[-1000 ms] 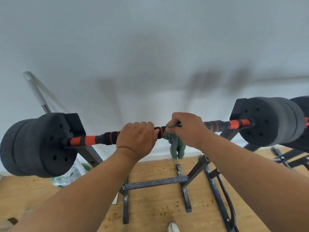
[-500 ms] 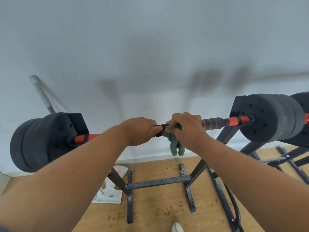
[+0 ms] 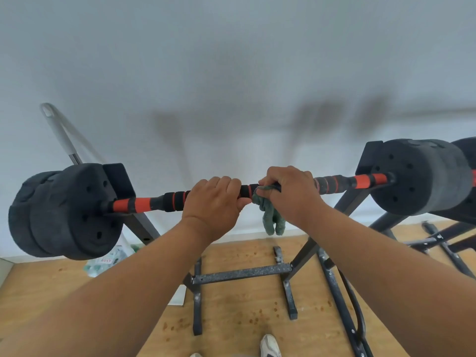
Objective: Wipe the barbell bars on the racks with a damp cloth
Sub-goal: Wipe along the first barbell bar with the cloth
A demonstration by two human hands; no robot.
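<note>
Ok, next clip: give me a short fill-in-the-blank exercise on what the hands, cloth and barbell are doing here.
1. The right hand presses a ____ cloth against the barbell bar.
2. The left hand grips the bar directly, with no ____ under it.
3. The loose end of the cloth hangs ____ the bar.
4. The weight plates on both ends are ____ in colour.

Missing words: green; cloth; below; black

Place: small home or private gym room | Evidence: a barbell [image 3: 152,203] loaded with black weight plates [image 3: 64,212] is carried on a black steel rack [image 3: 242,273] | Surroundings: a wooden floor [image 3: 231,315] is met by a plain white wall [image 3: 231,73] | More rack frames [image 3: 438,240] are seen at right.
</note>
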